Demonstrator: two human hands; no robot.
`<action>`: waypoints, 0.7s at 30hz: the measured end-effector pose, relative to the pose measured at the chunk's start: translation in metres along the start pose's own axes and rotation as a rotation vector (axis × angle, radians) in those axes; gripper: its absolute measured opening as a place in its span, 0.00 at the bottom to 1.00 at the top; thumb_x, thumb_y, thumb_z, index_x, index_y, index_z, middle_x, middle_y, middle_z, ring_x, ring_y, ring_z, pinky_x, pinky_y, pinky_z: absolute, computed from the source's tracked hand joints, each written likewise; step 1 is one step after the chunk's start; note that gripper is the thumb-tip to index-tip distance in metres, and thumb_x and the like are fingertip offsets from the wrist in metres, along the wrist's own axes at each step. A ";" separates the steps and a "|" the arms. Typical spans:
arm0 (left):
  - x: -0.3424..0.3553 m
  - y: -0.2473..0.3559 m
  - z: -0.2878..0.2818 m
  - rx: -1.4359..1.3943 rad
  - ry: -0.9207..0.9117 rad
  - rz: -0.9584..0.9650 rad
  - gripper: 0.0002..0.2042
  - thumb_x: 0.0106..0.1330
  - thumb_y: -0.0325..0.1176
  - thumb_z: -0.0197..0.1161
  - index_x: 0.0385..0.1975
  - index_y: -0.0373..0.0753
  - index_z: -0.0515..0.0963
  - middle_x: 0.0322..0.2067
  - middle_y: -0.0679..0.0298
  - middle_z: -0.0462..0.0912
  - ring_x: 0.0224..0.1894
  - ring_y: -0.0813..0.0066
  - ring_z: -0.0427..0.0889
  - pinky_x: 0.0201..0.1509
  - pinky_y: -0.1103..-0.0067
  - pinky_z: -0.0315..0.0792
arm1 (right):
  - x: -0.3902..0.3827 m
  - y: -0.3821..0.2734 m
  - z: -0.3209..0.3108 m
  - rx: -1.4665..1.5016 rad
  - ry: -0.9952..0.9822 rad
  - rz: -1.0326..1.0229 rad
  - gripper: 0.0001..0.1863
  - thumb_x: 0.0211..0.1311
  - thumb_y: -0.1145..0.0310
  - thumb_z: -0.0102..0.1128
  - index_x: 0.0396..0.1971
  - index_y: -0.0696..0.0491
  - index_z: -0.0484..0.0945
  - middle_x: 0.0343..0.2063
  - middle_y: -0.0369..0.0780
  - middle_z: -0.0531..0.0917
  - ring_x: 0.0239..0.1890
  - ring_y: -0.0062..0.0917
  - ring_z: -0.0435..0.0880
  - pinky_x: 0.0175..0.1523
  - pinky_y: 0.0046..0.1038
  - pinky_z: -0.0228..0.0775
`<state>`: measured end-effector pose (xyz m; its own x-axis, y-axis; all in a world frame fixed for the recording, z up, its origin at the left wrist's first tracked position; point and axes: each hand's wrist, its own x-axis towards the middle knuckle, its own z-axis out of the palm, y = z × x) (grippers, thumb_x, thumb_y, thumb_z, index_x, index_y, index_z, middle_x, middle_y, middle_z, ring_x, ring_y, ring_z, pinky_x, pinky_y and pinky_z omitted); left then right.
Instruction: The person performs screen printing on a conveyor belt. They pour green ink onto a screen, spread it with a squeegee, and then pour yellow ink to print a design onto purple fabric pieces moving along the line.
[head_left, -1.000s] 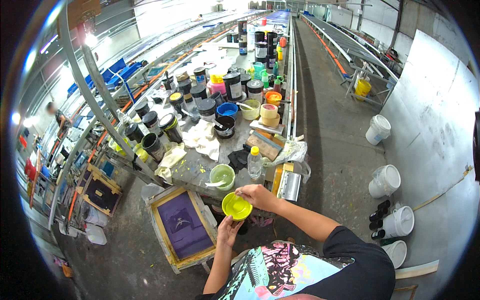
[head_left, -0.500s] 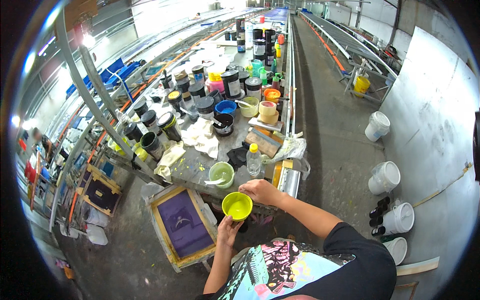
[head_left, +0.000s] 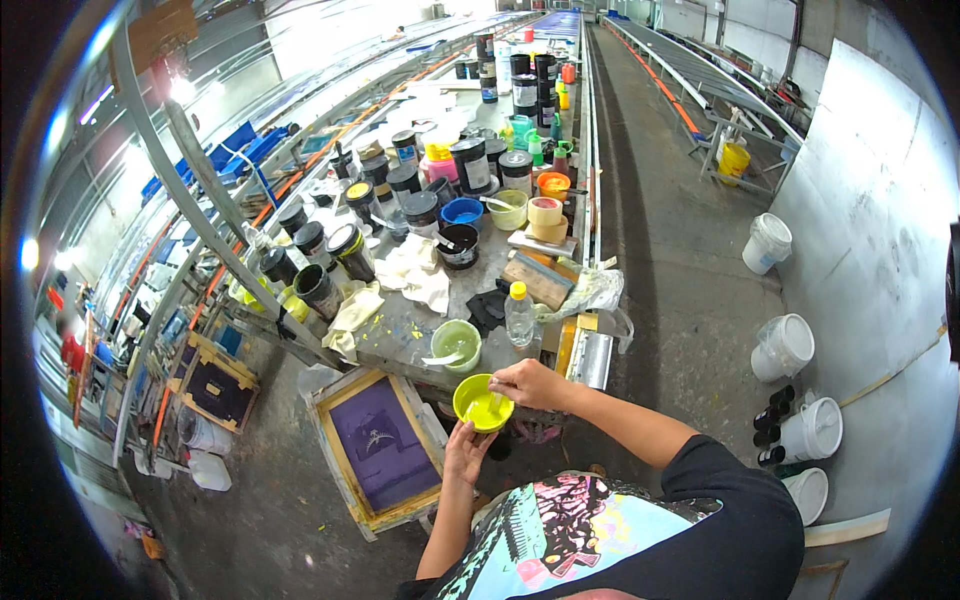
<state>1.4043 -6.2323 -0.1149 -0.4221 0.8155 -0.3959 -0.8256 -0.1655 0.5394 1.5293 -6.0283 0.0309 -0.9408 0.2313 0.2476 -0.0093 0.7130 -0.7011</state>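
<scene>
Bright, even daylight fills the hall from blown-out windows at upper left, shadows under the long worktable (head_left: 470, 300) remaining soft, while fisheye distortion bends straight rails toward a black circular rim and distant items near that rim lose sharpness and detail.

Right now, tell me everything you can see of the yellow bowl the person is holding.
The yellow bowl is small, round and bright yellow-green, plastic by the look, held about level and open side up. The left hand supports it from below; the right hand reaches over its rim, seemingly with a thin tool dipped inside. Wet yellow paint coats the inside. It is held off the cluttered worktable, just in front of a pale green bowl.
</scene>
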 end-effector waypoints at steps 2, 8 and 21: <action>0.004 -0.003 -0.004 -0.018 -0.012 -0.029 0.20 0.71 0.32 0.63 0.60 0.34 0.70 0.55 0.52 0.80 0.59 0.55 0.81 0.67 0.55 0.75 | 0.001 -0.001 0.005 0.094 0.076 -0.015 0.10 0.68 0.67 0.61 0.41 0.57 0.83 0.33 0.50 0.86 0.39 0.47 0.86 0.44 0.41 0.78; 0.009 -0.007 -0.012 0.004 0.020 -0.020 0.20 0.71 0.32 0.63 0.59 0.33 0.71 0.55 0.52 0.80 0.59 0.55 0.81 0.67 0.55 0.75 | 0.002 0.016 -0.007 -0.110 0.210 -0.084 0.09 0.67 0.67 0.61 0.40 0.56 0.84 0.33 0.49 0.86 0.39 0.46 0.86 0.45 0.41 0.77; 0.005 0.000 -0.015 0.036 0.008 0.031 0.21 0.72 0.32 0.62 0.62 0.35 0.68 0.57 0.55 0.79 0.59 0.57 0.81 0.62 0.59 0.79 | -0.004 0.015 -0.001 -0.068 0.096 -0.004 0.08 0.68 0.69 0.61 0.39 0.57 0.84 0.33 0.47 0.87 0.38 0.43 0.87 0.43 0.36 0.79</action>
<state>1.3961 -6.2367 -0.1281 -0.4503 0.8060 -0.3841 -0.7981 -0.1705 0.5779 1.5332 -6.0175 0.0204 -0.9041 0.2883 0.3155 0.0129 0.7563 -0.6541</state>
